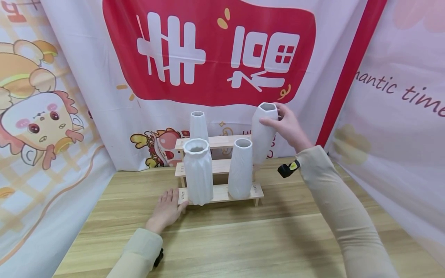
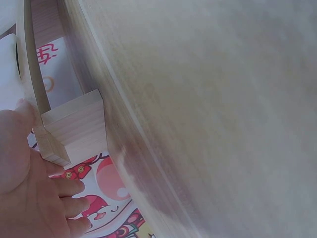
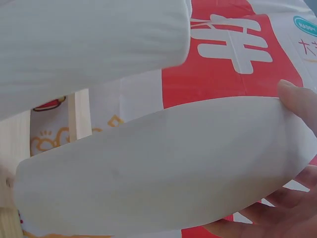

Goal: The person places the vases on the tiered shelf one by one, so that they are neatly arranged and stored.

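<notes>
High at the right end of a three-tier wooden stand [image 1: 219, 193], my right hand [image 1: 286, 123] grips a white vase [image 1: 262, 131] with a hexagonal mouth, thumb and fingers round its upper part. That vase tilts slightly; its smooth side [image 3: 148, 168] fills much of the right wrist view. Down at the left end of the lowest tier, my left hand [image 1: 167, 208] rests against the board's corner, fingers extended. In the left wrist view the thumb of this hand [image 2: 29, 198] touches the board's edge, with the other fingers alongside the end.
A ruffled-mouth vase [image 1: 198, 173] and a round-mouthed vase [image 1: 241, 170] stand on the lowest tier. A slim vase [image 1: 199, 125] is on the top tier at left. Behind the wooden table [image 1: 222, 243] hangs a printed cloth [image 1: 215, 88], with more cloth on both sides.
</notes>
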Available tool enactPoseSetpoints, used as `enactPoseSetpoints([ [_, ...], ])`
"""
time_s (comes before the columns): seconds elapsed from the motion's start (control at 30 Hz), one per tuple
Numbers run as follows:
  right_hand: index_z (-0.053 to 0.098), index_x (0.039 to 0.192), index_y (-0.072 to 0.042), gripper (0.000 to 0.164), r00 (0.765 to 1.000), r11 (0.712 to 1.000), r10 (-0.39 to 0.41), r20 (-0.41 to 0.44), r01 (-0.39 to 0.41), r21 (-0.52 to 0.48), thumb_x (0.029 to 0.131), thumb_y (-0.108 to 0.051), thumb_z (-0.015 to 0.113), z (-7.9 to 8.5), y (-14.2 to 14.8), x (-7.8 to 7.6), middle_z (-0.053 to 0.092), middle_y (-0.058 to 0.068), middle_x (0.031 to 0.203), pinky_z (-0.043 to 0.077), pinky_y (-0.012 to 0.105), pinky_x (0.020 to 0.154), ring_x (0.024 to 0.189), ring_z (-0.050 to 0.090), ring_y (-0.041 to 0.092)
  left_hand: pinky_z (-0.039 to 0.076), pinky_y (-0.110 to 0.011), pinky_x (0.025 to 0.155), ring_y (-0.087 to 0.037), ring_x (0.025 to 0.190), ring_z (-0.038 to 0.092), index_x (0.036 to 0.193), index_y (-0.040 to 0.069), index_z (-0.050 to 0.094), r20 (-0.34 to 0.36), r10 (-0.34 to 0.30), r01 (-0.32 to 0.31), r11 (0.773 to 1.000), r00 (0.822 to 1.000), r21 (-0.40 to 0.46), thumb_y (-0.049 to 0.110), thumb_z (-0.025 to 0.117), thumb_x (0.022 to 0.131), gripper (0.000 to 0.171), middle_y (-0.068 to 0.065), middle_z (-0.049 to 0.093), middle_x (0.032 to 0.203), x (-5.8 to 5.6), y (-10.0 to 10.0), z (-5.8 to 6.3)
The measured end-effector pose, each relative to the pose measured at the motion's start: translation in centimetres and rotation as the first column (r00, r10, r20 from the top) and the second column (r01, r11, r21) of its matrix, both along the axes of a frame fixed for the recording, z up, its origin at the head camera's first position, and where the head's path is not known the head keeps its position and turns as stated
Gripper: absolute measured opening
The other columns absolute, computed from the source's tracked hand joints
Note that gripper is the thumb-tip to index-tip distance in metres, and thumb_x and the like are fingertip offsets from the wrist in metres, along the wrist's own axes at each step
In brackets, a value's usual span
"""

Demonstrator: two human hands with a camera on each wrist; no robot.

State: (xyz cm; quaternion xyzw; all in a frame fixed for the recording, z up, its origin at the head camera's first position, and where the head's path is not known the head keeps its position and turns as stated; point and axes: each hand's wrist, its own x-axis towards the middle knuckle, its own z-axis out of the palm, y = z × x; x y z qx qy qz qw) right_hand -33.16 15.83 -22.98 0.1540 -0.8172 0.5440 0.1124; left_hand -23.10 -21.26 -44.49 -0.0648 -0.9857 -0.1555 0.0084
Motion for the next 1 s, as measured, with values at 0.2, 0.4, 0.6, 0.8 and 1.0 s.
enactPoseSetpoints([
  [0.2, 0.041, 0.132, -0.02, 0.075, 1.0, 1.0, 0.017, 0.006, -0.017, -0.012, 0.071, -0.045, 0.076, -0.2, -1.2, -0.1, 0.05, 0.002, 0.123, 0.048, 0.041, 0.082, 0.103, 0.051, 0.022, 0.008, -0.054, 0.107, -0.049, 0.13, 0.012, 0.14, -0.014, 0.013, 0.004, 0.005, -0.005, 1.0, 1.0, -0.003, 0.039, 0.037, 0.099, 0.071, -0.037, 0.015, 0.142, -0.2, 0.0, -0.2],
  [0.4, 0.042, 0.132, -0.019, 0.071, 0.999, 0.999, 0.042, 0.021, -0.041, -0.017, 0.073, -0.042, 0.076, -0.4, -2.3, -0.4, 0.051, 0.003, 0.121, 0.049, 0.04, 0.081, 0.102, 0.052, 0.022, 0.008, -0.054, 0.107, -0.049, 0.131, 0.013, 0.141, -0.013, 0.014, 0.001, 0.003, -0.003, 1.0, 1.0, -0.01, 0.04, 0.036, 0.098, 0.071, -0.036, 0.015, 0.142, -0.3, 0.0, -0.4],
  [0.6, 0.041, 0.132, -0.021, 0.072, 0.998, 0.999, 0.048, 0.042, -0.048, 0.002, 0.073, -0.043, 0.076, -0.5, -3.5, -0.4, 0.05, 0.001, 0.122, 0.048, 0.04, 0.083, 0.104, 0.051, 0.021, 0.008, -0.054, 0.107, -0.048, 0.131, 0.012, 0.141, -0.013, 0.013, -0.001, 0.009, -0.009, 1.0, 1.0, -0.013, 0.04, 0.036, 0.099, 0.072, -0.036, 0.015, 0.142, -0.3, -0.1, -0.4],
  [0.8, 0.04, 0.134, -0.022, 0.074, 0.995, 0.997, 0.072, 0.066, -0.072, -0.009, 0.072, -0.042, 0.076, -0.7, -4.7, -0.5, 0.05, 0.0, 0.123, 0.048, 0.041, 0.084, 0.105, 0.051, 0.02, 0.008, -0.054, 0.107, -0.048, 0.131, 0.011, 0.141, -0.013, 0.012, 0.005, 0.012, -0.012, 1.0, 1.0, -0.012, 0.04, 0.036, 0.099, 0.072, -0.036, 0.015, 0.142, -0.1, 0.0, -0.2],
  [1.0, 0.04, 0.134, -0.022, 0.074, 0.995, 0.997, 0.08, 0.055, -0.079, -0.018, 0.073, -0.04, 0.077, -0.9, -5.7, -0.8, 0.05, -0.001, 0.122, 0.048, 0.04, 0.082, 0.103, 0.051, 0.019, 0.009, -0.054, 0.107, -0.048, 0.131, 0.011, 0.141, -0.013, 0.013, 0.009, 0.012, -0.012, 1.0, 1.0, -0.016, 0.039, 0.036, 0.099, 0.071, -0.036, 0.015, 0.143, 0.0, 0.0, -0.1],
])
